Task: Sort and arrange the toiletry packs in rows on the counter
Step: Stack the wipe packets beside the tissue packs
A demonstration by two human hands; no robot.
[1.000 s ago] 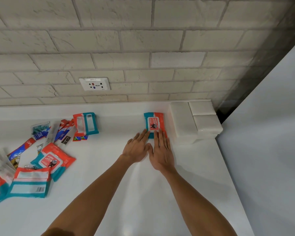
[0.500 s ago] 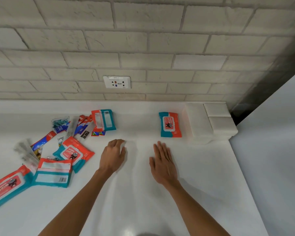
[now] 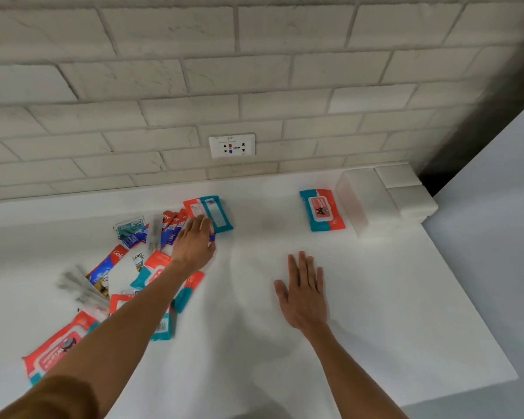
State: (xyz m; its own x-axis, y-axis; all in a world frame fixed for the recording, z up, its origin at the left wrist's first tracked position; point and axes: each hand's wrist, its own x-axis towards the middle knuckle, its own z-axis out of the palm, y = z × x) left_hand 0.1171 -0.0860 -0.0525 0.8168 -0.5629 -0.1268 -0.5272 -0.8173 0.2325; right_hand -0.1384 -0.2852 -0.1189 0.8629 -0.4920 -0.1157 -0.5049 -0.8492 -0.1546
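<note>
One red-and-teal wipes pack (image 3: 322, 210) lies face up at the back right of the white counter (image 3: 390, 297), beside a white block (image 3: 355, 201). A second wipes pack (image 3: 214, 211) lies label side down near the back wall. My left hand (image 3: 194, 243) reaches over the pile, and its fingertips touch that pack's near left corner. Whether they grip it is blurred. My right hand (image 3: 303, 293) lies flat on the counter with straight fingers and holds nothing. More wipes packs (image 3: 55, 349) and toothpaste sachets (image 3: 171, 226) lie jumbled on the left, partly hidden by my left forearm.
The pile also has a Colgate sachet (image 3: 108, 264), clear-wrapped toothbrushes (image 3: 82, 290) and a green packet (image 3: 130, 228). A wall socket (image 3: 232, 145) sits in the brick wall above the counter. The counter's right edge (image 3: 472, 303) drops off to a grey floor.
Both hands left the pack beside the white block. My left hand went left and forward to the face-down pack at the back. My right hand drew back and rests flat.
</note>
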